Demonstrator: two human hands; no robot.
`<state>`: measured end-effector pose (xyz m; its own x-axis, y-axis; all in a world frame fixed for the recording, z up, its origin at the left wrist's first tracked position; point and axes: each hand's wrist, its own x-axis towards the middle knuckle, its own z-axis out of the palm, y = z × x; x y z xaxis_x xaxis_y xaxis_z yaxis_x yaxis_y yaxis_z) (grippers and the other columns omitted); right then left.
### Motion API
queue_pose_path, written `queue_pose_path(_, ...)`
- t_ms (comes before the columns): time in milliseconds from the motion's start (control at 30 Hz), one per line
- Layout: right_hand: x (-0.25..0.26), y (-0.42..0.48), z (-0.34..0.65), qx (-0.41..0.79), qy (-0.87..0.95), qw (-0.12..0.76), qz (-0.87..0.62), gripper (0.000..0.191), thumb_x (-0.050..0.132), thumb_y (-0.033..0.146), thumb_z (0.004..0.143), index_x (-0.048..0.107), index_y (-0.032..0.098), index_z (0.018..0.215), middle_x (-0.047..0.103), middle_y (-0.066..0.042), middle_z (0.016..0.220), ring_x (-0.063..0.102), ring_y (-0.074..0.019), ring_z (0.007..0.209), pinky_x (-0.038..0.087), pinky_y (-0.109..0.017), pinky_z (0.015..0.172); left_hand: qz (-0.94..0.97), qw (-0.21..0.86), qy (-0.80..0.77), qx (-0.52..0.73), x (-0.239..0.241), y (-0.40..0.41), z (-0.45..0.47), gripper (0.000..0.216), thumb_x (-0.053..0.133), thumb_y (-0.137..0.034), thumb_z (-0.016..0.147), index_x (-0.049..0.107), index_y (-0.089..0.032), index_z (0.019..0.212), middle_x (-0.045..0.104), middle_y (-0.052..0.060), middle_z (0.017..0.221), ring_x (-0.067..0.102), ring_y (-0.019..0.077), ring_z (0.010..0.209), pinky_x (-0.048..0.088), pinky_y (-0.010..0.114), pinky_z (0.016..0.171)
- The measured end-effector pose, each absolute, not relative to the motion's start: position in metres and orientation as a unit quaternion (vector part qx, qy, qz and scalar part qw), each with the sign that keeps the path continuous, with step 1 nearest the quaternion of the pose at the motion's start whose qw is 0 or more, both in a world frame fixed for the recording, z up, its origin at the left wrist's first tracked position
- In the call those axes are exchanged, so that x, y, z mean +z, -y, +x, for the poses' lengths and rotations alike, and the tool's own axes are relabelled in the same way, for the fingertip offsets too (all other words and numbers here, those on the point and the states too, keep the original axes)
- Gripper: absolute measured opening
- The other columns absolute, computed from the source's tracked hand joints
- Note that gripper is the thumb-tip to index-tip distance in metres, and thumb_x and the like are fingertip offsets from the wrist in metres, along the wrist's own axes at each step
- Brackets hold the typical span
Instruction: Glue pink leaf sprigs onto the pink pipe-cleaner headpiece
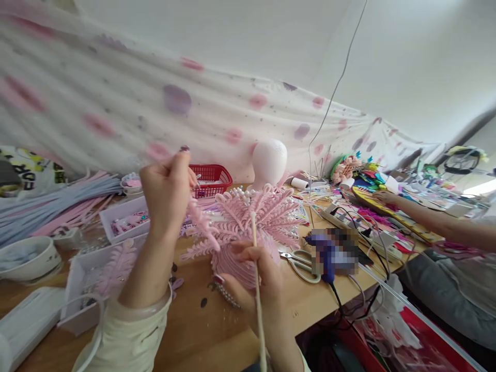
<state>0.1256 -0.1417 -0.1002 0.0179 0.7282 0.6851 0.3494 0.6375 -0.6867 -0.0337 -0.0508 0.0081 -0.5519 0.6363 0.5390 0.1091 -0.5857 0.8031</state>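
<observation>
My left hand is raised and closed, with a pink fuzzy chenille leaf hanging from its fingers, slightly blurred. My right hand grips the front of a pink chenille headpiece, its thumb low by a beaded edge and its fingers under the leaves. Feathery pink leaves and white pearls fan out over the top of this headpiece. A pale cord hangs across the view in front of my right hand. Behind the headpiece stands a white foam head.
Scissors and a blurred-out purple tool lie to the right. At left are white trays, a bowl and bundled chenille stems. A red basket stands behind. A co-worker's arm reaches in from the right.
</observation>
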Motion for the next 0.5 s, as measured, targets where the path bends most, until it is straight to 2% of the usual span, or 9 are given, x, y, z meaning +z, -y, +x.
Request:
queue_pose_path(67,-0.104,0.142,0.113,0.21,0.659,0.614,-0.381,0.02,0.074,0.024,0.082,0.054,0.026,0.085,0.075,-0.003,0.103,0.073,-0.0207,0.093,0.057,-0.033,0.08,0.472,0.132,-0.426,0.761,0.004,0.07,-0.02,0.049,0.056,-0.024,0.088,0.044,-0.021,0.04,0.044,-0.005,0.038,0.043,0.0088,0.041,0.035,0.025,0.05)
queue_pose_path(167,-0.11,0.147,0.104,0.274,0.61,0.645,-0.369,0.021,0.068,0.025,0.087,0.049,0.025,0.078,0.076,-0.005,0.096,0.074,-0.0205,0.087,0.059,-0.033,0.077,0.507,0.08,-0.461,0.724,-0.006,0.09,-0.008,0.053,0.052,-0.032,0.093,0.042,-0.022,0.042,0.038,-0.005,0.038,0.04,0.0106,0.043,0.033,0.027,0.05)
queue_pose_path(300,-0.11,0.159,0.112,0.294,0.596,0.652,-0.365,0.021,0.067,0.026,0.087,0.048,0.024,0.078,0.076,-0.007,0.095,0.076,-0.0223,0.088,0.061,-0.034,0.075,0.518,0.06,-0.502,0.69,-0.015,0.102,-0.004,0.054,0.051,-0.036,0.094,0.037,-0.022,0.043,0.036,-0.004,0.041,0.037,0.0114,0.045,0.031,0.028,0.05)
queue_pose_path(400,-0.11,0.161,0.121,0.277,0.599,0.653,-0.372,0.022,0.065,0.025,0.087,0.047,0.024,0.076,0.077,-0.007,0.091,0.076,-0.0219,0.086,0.061,-0.032,0.07,0.526,0.129,-0.5,0.675,-0.018,0.105,-0.006,0.05,0.048,-0.042,0.094,0.043,-0.022,0.049,0.041,-0.003,0.045,0.04,0.012,0.048,0.034,0.028,0.052)
queue_pose_path(500,-0.115,0.156,0.13,0.288,0.595,0.658,-0.36,0.024,0.066,0.025,0.086,0.045,0.025,0.075,0.078,-0.008,0.091,0.077,-0.022,0.086,0.061,-0.032,0.069,0.558,0.27,-0.451,0.642,-0.022,0.11,-0.011,0.033,0.053,-0.049,0.089,0.058,-0.021,0.072,0.06,-0.001,0.065,0.056,0.0144,0.062,0.045,0.027,0.062)
